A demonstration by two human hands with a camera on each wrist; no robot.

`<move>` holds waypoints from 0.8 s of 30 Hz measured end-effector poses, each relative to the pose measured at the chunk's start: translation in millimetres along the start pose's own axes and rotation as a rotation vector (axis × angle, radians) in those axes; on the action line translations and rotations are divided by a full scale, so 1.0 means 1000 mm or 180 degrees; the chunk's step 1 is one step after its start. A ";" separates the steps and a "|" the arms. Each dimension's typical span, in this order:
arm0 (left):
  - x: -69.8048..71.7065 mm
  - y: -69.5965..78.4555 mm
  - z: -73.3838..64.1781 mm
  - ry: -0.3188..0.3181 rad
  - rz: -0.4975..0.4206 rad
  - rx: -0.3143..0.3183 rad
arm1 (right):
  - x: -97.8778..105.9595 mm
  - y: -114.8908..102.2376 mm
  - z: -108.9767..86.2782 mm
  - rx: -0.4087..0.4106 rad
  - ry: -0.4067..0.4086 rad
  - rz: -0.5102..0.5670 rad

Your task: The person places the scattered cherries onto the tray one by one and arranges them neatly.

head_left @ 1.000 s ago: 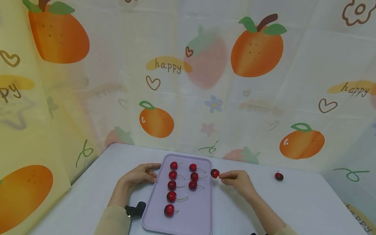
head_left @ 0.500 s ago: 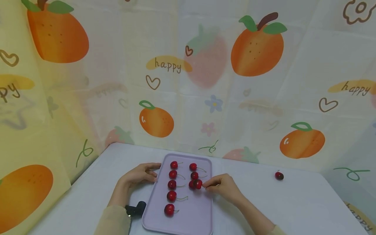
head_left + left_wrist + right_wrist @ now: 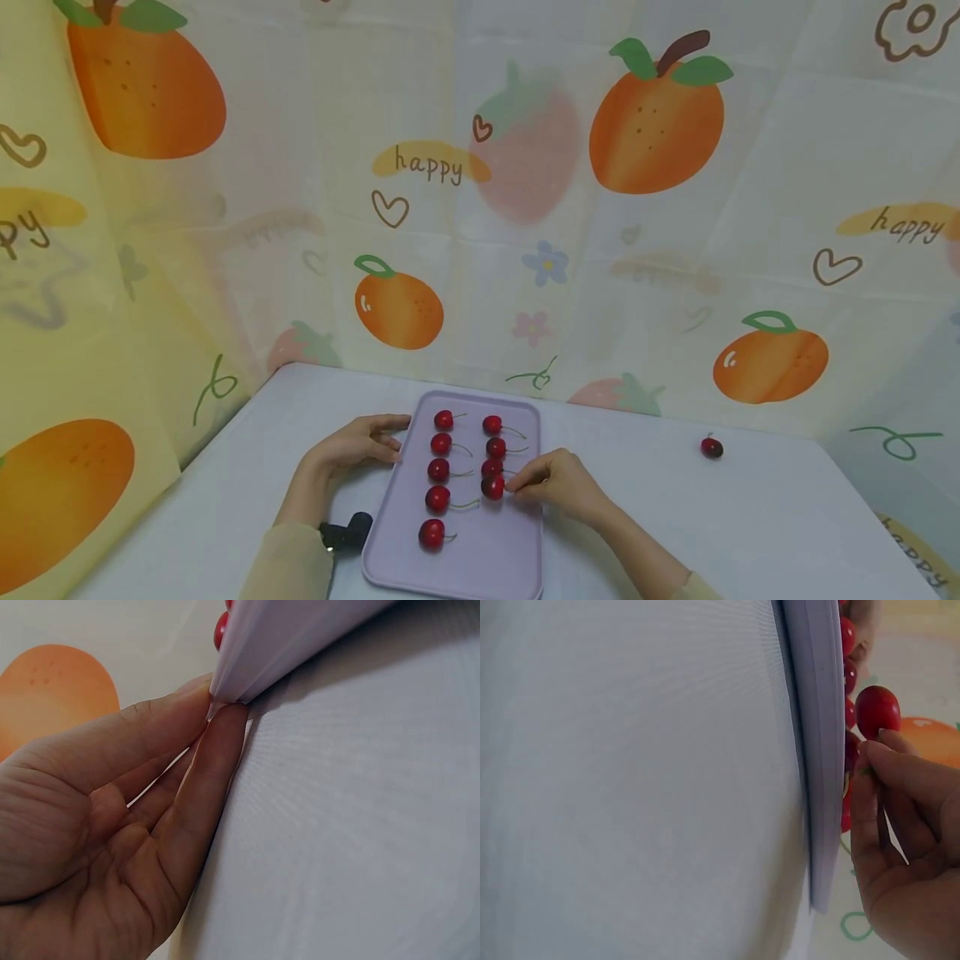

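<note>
My right hand point(image 3: 566, 487) pinches a red cherry point(image 3: 492, 487) at its stem end, over the right side of the lilac tray point(image 3: 480, 571). In the right wrist view this cherry point(image 3: 877, 712) sticks out past the thumb and finger, which mostly hide its stem. It overlaps the lowest cherry of the right column, so I cannot tell whether they touch. At the tray's left edge my left hand point(image 3: 356, 446) grips the rim; the left wrist view shows thumb and finger point(image 3: 225, 742) on either side of it. Several cherries point(image 3: 438, 499) form a left column, stems pointing right.
One more cherry point(image 3: 712, 447) lies on the white table point(image 3: 637, 467) at the far right. A black device point(image 3: 348, 533) on the left wrist sits close to the tray's left edge. Behind the table hangs a fruit-printed curtain point(image 3: 465, 250).
My right hand has carried the cherry left and down, from beyond the tray's right edge to just below the right column. The left hand and the tray stay put.
</note>
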State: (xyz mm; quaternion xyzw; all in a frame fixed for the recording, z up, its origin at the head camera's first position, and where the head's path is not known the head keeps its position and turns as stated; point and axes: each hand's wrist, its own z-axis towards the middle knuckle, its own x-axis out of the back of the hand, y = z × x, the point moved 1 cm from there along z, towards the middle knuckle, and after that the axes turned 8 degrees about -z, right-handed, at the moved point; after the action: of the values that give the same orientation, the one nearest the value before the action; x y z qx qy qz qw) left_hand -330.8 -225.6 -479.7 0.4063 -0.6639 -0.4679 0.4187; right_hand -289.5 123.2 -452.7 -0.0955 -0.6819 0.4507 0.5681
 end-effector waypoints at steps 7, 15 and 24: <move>0.001 0.000 0.000 -0.0001 -0.0035 0.0055 | -0.003 0.003 0.002 -0.0022 -0.0122 0.0036; 0.001 0.000 0.000 -0.0043 -0.0023 0.0007 | -0.004 0.003 0.002 0.0007 -0.0181 -0.0039; 0.001 0.001 0.000 -0.0053 -0.0072 0.0029 | -0.006 0.002 0.002 0.0070 -0.0148 -0.0163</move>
State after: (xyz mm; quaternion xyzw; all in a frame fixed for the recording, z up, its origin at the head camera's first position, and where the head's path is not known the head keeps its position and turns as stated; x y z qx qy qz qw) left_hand -331.3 -226.0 -478.6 0.4118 -0.6648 -0.4729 0.4059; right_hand -289.9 119.4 -457.9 -0.0613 -0.6922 0.4456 0.5644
